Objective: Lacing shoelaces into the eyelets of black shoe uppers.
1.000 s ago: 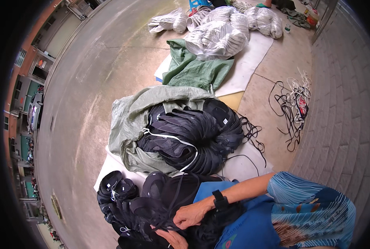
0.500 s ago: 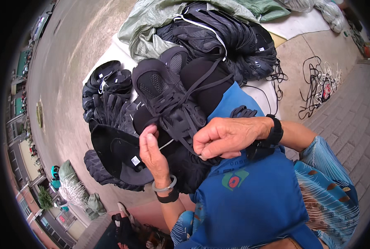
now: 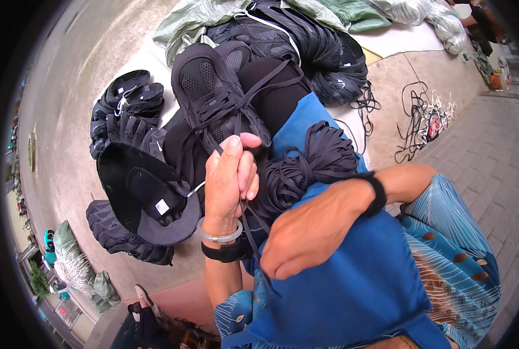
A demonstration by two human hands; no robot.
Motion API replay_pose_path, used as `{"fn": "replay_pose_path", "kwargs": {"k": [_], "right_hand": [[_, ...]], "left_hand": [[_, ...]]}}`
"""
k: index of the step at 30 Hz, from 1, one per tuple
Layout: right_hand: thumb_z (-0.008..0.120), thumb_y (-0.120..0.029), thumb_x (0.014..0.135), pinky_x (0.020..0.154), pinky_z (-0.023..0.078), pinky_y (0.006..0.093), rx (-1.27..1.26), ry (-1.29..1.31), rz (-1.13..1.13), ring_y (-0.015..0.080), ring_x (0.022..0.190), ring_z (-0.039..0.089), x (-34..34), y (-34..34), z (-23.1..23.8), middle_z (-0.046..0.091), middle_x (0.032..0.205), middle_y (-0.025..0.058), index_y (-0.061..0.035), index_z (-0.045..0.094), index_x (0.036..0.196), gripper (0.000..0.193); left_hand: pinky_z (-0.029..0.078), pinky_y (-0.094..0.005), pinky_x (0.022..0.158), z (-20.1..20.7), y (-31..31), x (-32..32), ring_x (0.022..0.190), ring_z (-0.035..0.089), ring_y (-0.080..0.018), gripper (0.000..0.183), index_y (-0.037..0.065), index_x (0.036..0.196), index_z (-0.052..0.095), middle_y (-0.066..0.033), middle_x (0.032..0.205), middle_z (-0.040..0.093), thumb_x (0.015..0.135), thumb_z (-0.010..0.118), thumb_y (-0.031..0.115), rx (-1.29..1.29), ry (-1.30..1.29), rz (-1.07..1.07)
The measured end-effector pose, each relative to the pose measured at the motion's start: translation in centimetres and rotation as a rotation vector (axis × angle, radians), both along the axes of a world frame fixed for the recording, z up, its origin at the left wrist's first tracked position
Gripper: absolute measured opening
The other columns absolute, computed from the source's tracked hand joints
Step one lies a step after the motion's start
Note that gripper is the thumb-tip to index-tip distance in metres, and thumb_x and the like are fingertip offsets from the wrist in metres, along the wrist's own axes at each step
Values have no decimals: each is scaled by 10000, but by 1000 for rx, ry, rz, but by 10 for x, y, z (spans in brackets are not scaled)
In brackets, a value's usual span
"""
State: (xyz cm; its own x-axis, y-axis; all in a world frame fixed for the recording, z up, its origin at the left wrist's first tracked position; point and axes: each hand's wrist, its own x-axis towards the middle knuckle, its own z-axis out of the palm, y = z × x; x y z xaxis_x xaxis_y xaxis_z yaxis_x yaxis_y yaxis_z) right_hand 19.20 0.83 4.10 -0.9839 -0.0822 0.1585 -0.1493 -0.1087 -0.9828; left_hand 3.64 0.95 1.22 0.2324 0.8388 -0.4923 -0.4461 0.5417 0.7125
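Observation:
A black mesh shoe upper point(image 3: 204, 87), threaded with flat dark laces, lies across my lap with its toe pointing away. My left hand point(image 3: 230, 177) is closed around a dark shoelace point(image 3: 246, 224) just below the upper. That lace runs down toward my right hand point(image 3: 300, 238), whose curled fingers seem to grip it; the fingertips are partly hidden. On my blue apron point(image 3: 352, 262), beyond the right hand, rests a thick bundle of dark laces point(image 3: 312, 163). Left of my left hand stands another black upper point(image 3: 134, 192), its inside and a white label showing.
Stacked black uppers point(image 3: 294, 35) lie ahead under a grey-green sack point(image 3: 183, 26). More uppers sit in a bundle point(image 3: 125, 104) to the left. Loose black and white laces point(image 3: 428, 119) are spread on the ground at right. Someone's legs point(image 3: 146, 314) show at lower left.
My left hand has gone from loosely open beside the upper to closed on the lace. The right hand has moved down toward my body, uncovering the lace bundle. The view has shifted slightly.

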Motion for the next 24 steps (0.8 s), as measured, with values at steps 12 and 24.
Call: {"fn": "replay_pose_path", "kwargs": {"k": [12,24], "right_hand": [[406,-326,1029,445,480,214,-1098,-363,-625,101,488,573,19,40,-30,637,746,78,51,518,1191,426],[457,-226,1008,459,429,309,-82,-207,21,173,452,536,96,41,16,548,549,72,17,627,1116,315]], "left_hand": [[454,-401,624,46,-31,96,647,614,-330,189,23,996,584,-147,718,599,971,470,172,799,185,-930],[448,-397,962,-20,-29,-15,1088,602,-291,523,-60,1211,543,-193,1119,643,1005,341,376,264,-15,-336]]}}
